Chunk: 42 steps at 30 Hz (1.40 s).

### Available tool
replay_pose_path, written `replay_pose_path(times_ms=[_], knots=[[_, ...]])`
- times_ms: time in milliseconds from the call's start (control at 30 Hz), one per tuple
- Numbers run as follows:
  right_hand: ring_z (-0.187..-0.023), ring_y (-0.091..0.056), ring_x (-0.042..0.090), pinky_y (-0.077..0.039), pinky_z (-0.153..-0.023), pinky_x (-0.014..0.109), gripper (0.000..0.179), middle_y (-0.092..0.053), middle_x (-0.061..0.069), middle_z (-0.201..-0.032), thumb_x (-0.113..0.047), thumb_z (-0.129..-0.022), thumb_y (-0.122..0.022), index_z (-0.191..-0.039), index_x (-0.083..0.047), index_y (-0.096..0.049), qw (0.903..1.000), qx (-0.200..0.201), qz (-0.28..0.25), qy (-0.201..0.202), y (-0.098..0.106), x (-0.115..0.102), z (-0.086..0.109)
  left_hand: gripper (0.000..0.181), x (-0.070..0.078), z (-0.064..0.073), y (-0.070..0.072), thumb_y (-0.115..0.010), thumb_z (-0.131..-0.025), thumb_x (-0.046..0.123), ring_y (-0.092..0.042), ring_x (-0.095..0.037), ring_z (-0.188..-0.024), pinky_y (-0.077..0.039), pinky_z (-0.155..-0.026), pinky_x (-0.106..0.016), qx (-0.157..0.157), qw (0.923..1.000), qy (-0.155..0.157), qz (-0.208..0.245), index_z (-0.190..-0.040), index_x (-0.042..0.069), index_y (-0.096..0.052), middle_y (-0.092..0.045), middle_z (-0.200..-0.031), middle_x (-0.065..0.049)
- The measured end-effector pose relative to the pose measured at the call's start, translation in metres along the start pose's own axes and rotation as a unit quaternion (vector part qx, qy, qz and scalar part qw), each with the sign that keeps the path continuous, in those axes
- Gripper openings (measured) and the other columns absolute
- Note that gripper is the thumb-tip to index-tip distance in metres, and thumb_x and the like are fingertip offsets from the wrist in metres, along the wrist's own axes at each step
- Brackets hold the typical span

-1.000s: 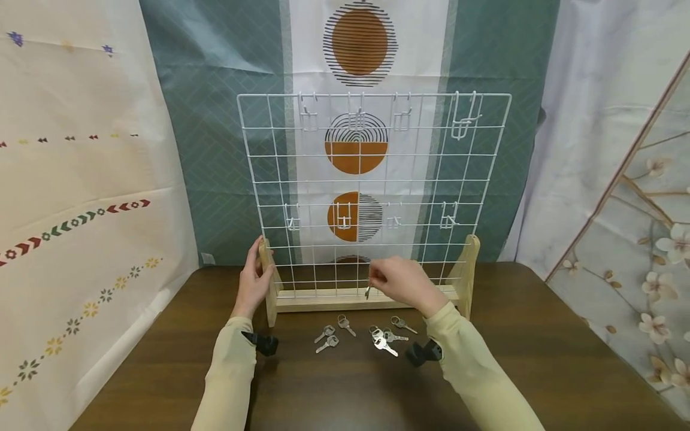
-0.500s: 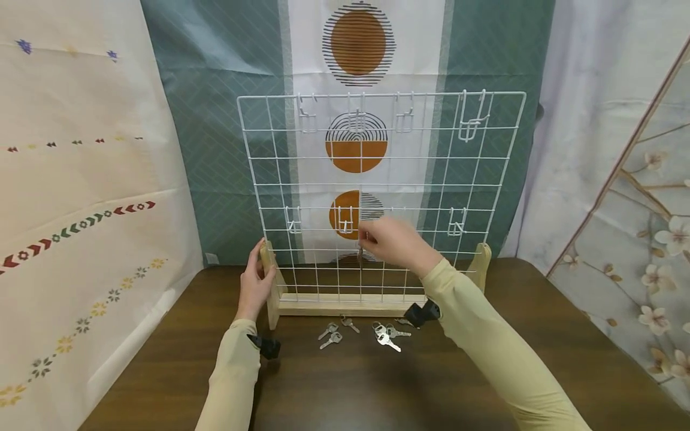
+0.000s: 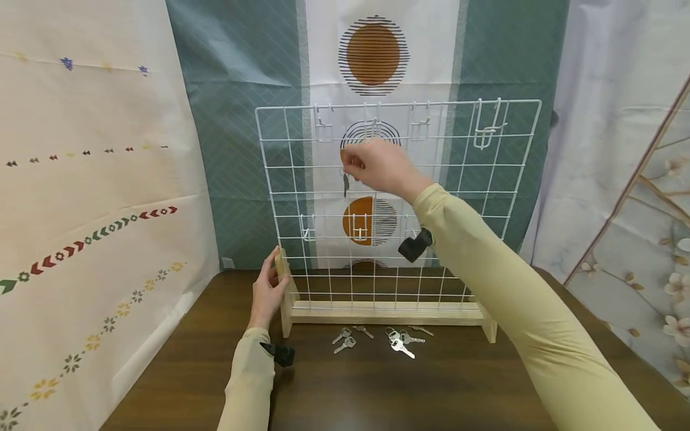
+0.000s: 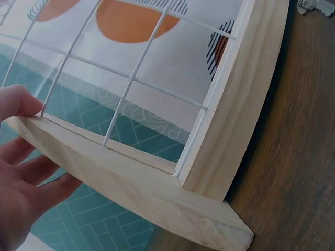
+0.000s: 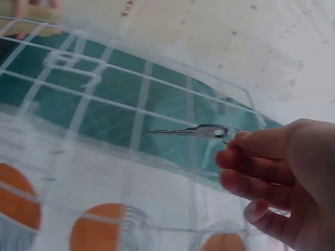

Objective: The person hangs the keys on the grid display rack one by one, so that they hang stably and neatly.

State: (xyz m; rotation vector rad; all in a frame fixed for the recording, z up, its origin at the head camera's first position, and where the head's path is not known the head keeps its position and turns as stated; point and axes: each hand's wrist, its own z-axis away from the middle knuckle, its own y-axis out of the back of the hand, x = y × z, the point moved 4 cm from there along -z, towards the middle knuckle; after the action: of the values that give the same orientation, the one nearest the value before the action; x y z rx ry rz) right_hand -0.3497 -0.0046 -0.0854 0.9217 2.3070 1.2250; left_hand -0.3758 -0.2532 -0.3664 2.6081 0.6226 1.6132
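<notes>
A single key (image 3: pixel 346 184) hangs from its small ring, pinched by the thumb and forefinger of my right hand (image 3: pixel 380 164). That hand is raised in front of the upper half of a white wire grid (image 3: pixel 399 104). In the right wrist view the key (image 5: pixel 204 130) is apart from the wires, and the ring is partly hidden by the fingers. My left hand (image 3: pixel 268 293) grips the left wooden upright (image 4: pixel 104 167) of the grid's stand, thumb on one side and fingers on the other. White hooks (image 3: pixel 360 233) hang in two rows on the grid.
Several loose keys (image 3: pixel 401 347) lie on the brown table (image 3: pixel 345 395) before the stand's wooden crossbar (image 3: pixel 385 312). A larger hook (image 3: pixel 487 130) sits at the grid's upper right. Patterned cloths (image 3: pixel 248 149) hang behind and to both sides.
My right hand has lifted the key from near the crossbar up to the grid's upper half, shifting slightly left. The left hand has kept its grip on the upright.
</notes>
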Motion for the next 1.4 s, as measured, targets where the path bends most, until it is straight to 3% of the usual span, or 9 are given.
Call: replay_pose_path(times_ms=[167, 467, 567, 833, 1067, 1400], knots=[[-0.078, -0.059, 0.021, -0.043, -0.075, 0.03, 0.015, -0.068, 0.01, -0.084, -0.016, -0.097, -0.057, -0.094, -0.006, -0.067, 0.9986, 0.043, -0.03, -0.011, 0.03, -0.01, -0.018, 0.066, 0.028, 0.013, -0.002, -0.055, -0.094, -0.001, -0.061, -0.045, -0.111, -0.052, -0.086, -0.055, -0.011, 0.9999, 0.004, -0.001, -0.153, 0.016, -0.031, -0.056, -0.131, -0.031], [-0.073, -0.056, 0.014, -0.04, -0.072, 0.022, 0.021, -0.069, 0.009, -0.084, -0.019, -0.098, -0.054, -0.097, -0.005, -0.069, 0.9956, 0.086, -0.025, -0.026, 0.063, -0.027, -0.033, 0.067, 0.038, 0.01, -0.001, -0.054, -0.094, 0.0, -0.06, -0.043, -0.115, -0.05, -0.089, -0.057, -0.016, 0.9996, 0.024, 0.008, -0.153, 0.022, -0.031, -0.054, -0.135, -0.028], [-0.076, -0.054, 0.014, -0.04, -0.077, 0.023, 0.022, -0.067, 0.008, -0.083, -0.019, -0.098, -0.052, -0.097, -0.005, -0.068, 0.9951, 0.092, -0.011, -0.036, 0.07, -0.03, -0.04, 0.067, 0.037, 0.004, -0.001, -0.053, -0.094, 0.0, -0.059, -0.043, -0.116, -0.05, -0.09, -0.057, -0.02, 0.9996, 0.021, 0.007, -0.153, 0.021, -0.029, -0.053, -0.136, -0.028], [-0.082, -0.055, 0.015, -0.044, -0.082, 0.027, 0.026, -0.066, 0.008, -0.093, -0.019, -0.1, -0.047, -0.103, -0.003, -0.067, 0.9943, 0.07, 0.015, -0.08, 0.07, -0.03, -0.052, 0.069, 0.006, -0.014, -0.004, -0.056, -0.095, 0.004, -0.058, -0.04, -0.118, -0.047, -0.094, -0.058, -0.019, 0.9995, 0.021, 0.013, -0.151, 0.035, -0.032, -0.053, -0.138, -0.023], [-0.081, -0.058, 0.016, -0.047, -0.081, 0.026, 0.028, -0.068, 0.01, -0.097, -0.018, -0.1, -0.045, -0.103, -0.001, -0.068, 0.9945, 0.052, 0.007, -0.09, 0.059, -0.029, -0.055, 0.07, 0.001, -0.01, 0.002, -0.06, -0.092, 0.003, -0.061, -0.041, -0.115, -0.048, -0.092, -0.058, -0.014, 0.9998, 0.006, 0.009, -0.149, 0.034, -0.035, -0.059, -0.131, -0.023], [-0.089, -0.059, 0.022, -0.048, -0.09, 0.031, 0.028, -0.069, 0.014, -0.1, -0.015, -0.099, -0.047, -0.103, 0.002, -0.07, 0.9953, 0.048, 0.005, -0.084, 0.041, -0.026, -0.056, 0.071, -0.009, -0.002, 0.007, -0.063, -0.093, 0.006, -0.06, -0.041, -0.115, -0.049, -0.092, -0.058, -0.038, 0.9985, 0.035, 0.019, -0.149, 0.037, -0.033, -0.057, -0.133, -0.022]])
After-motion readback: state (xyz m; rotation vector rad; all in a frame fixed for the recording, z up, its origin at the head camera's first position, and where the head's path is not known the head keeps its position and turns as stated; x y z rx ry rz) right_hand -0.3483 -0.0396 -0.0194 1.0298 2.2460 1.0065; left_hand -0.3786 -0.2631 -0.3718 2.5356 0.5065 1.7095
